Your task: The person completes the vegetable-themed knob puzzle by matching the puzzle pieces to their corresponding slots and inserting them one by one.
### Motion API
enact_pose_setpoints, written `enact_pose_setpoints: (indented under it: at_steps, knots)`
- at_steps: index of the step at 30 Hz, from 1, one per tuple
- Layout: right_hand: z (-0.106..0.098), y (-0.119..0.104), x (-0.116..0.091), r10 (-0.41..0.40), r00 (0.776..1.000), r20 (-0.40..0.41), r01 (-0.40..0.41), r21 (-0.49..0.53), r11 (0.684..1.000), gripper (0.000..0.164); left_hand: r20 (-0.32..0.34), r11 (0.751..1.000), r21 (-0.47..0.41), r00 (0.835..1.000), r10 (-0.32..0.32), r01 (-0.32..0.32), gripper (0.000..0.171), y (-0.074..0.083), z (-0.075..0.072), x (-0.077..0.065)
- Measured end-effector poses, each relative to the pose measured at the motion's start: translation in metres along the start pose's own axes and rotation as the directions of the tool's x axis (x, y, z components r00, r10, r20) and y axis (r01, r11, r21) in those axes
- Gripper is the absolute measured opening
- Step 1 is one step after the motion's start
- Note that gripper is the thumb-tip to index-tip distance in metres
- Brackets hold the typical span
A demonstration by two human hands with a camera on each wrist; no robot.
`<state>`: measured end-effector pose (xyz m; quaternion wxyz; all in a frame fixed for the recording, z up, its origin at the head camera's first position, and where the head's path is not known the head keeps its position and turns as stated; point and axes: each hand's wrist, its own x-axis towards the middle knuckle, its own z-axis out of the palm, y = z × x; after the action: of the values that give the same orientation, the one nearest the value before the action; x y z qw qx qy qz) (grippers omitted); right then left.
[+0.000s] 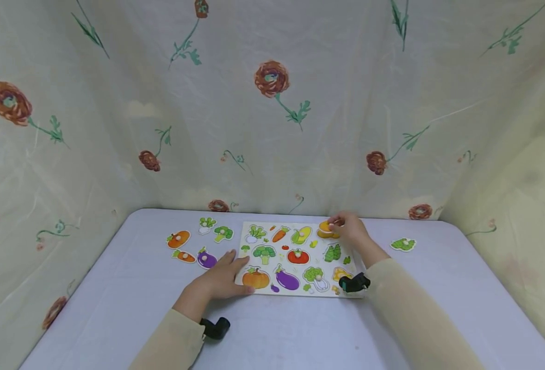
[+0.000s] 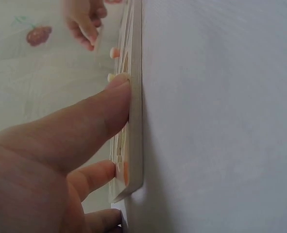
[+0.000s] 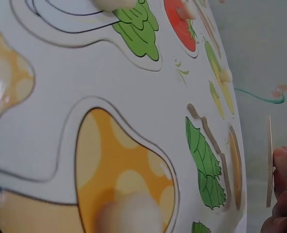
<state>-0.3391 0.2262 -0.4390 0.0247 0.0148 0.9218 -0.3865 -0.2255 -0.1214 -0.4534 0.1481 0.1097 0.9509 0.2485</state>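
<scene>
A white vegetable peg puzzle board (image 1: 316, 261) lies on the table. At its left front corner my left hand (image 1: 220, 277) rests, fingers extended; the thumb (image 2: 104, 109) presses the board's front edge. Over the far right corner, my right hand (image 1: 350, 229) pinches a thin yellow-orange puzzle piece (image 1: 324, 227). In the right wrist view this piece (image 3: 269, 167) is edge-on, apart from the board's face. Knobbed pieces sit in the board: a corn (image 1: 302, 235), a tomato (image 1: 298, 256), a Chinese cabbage (image 1: 316, 277) and a mushroom (image 3: 126, 170). A green leafy recess (image 3: 204, 167) shows without a piece.
Left of the board lie loose pieces: a pumpkin (image 1: 178, 239), a carrot (image 1: 184, 256), an eggplant (image 1: 206, 258), a broccoli (image 1: 223, 234) and a white radish (image 1: 206, 224). A green leafy piece (image 1: 403, 244) lies to the right. A flowered curtain (image 1: 328, 154) hangs behind the table.
</scene>
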Motion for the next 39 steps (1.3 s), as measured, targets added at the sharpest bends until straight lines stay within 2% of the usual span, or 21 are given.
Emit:
enact_pose_setpoints:
  at_steps: [9, 18, 39]
  knots:
    - [0.013, 0.009, 0.005, 0.100, 0.995, 0.029, -0.101, 0.038, 0.994, 0.015, 0.001, 1.000, -0.004, 1.000, -0.001, 0.001, 0.084, 0.000, 0.000, 0.001]
    - [0.022, 0.010, 0.005, 0.060, 0.998, -0.011, -0.060, -0.014, 0.998, 0.016, 0.002, 1.000, -0.003, 1.000, 0.003, -0.003, 0.084, -0.002, 0.001, 0.001]
    - [0.020, 0.010, 0.006, 0.067, 0.998, -0.017, -0.067, -0.028, 0.997, 0.017, -0.001, 1.000, -0.005, 1.000, -0.003, 0.003, 0.084, 0.001, -0.001, -0.001]
